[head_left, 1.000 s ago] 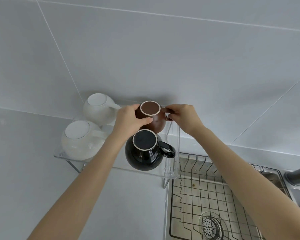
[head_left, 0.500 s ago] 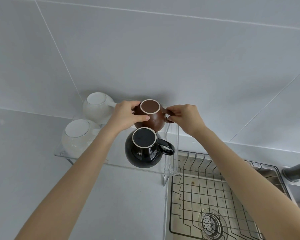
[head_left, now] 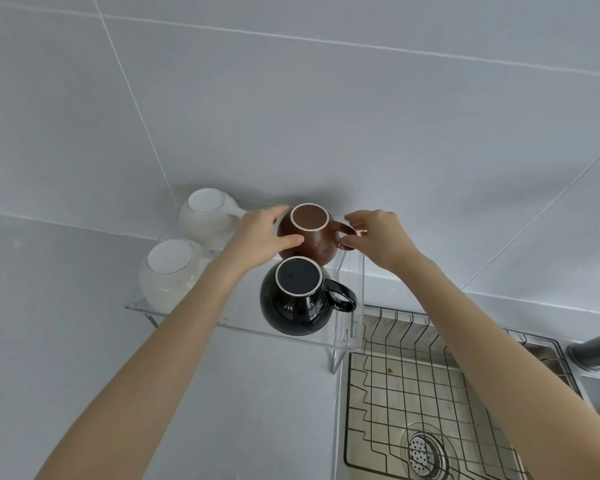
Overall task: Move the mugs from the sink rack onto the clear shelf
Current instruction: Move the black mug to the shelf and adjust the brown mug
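A brown mug [head_left: 309,233] stands upside down at the back right of the clear shelf [head_left: 246,327]. My left hand [head_left: 257,237] cups its left side, thumb on the front and fingers behind. My right hand [head_left: 378,237] pinches the mug's handle between thumb and forefinger. Just in front of it, a black mug [head_left: 298,296] sits upside down with its handle to the right. Two white mugs [head_left: 205,216] [head_left: 170,271], also upside down, fill the shelf's left half. The wire sink rack [head_left: 413,375] at lower right holds no mugs.
The shelf stands on a grey counter against a tiled wall, with its right end wall beside the sink. A round drain [head_left: 423,452] shows under the rack. A grey faucet [head_left: 596,351] pokes in at the right edge.
The brown mug has stayed in place on the shelf. My left hand has slid from over the mug to its left side, and my right fingers have loosened a little on the handle.
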{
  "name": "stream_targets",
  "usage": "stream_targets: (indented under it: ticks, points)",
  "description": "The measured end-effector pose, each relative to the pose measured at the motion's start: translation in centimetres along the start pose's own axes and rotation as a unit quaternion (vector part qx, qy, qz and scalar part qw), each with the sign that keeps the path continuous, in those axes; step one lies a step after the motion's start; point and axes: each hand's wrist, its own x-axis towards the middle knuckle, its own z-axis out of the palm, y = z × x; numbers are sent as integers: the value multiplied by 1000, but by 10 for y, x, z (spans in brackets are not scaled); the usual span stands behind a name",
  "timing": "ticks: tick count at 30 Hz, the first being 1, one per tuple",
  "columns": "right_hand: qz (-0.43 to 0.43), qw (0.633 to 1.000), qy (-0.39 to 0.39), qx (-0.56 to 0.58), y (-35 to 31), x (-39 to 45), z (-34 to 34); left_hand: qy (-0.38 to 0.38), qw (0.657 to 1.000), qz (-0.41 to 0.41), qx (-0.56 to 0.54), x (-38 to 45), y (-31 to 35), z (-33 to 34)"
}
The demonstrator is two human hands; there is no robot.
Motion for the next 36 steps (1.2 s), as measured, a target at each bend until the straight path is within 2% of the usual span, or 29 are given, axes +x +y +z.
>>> stream_targets:
  ticks: [4, 7, 9, 12, 15, 17, 20, 27, 36]
  points:
    - [-61, 994, 57, 63, -40, -20, -1, 90, 994, -2, -57, -29, -2, -45]
    - [-112, 987, 35, 113, -79, -40, 12, 137, 990, -39, -24, -54, -17, -89]
    - [-138, 983, -6, 119, -100, -49, 32, 120, 989, -90, 10, -66, -33, -109]
    - [-153, 981, -72, 100, -119, -60, 67, 63, 989, -135, -7, -83, -54, -120]
    - [-152, 983, -101, -13, -129, -63, 92, 17, 992, -128, -14, -95, -66, -121]
    - [-154, 981, -82, -90, -130, -61, 100, 3, 993, -111, -28, -98, -72, -118]
    - [-158, 977, -60, -130, -130, -55, 107, 10, 993, -102, -57, -98, -80, -116]
    - [-158, 980, -39, -116, -121, -52, 117, -29, 990, -97, -94, -92, -90, -123]
    - [-163, 982, -20, -91, -117, -51, 121, -37, 988, -90, -117, -88, -94, -124]
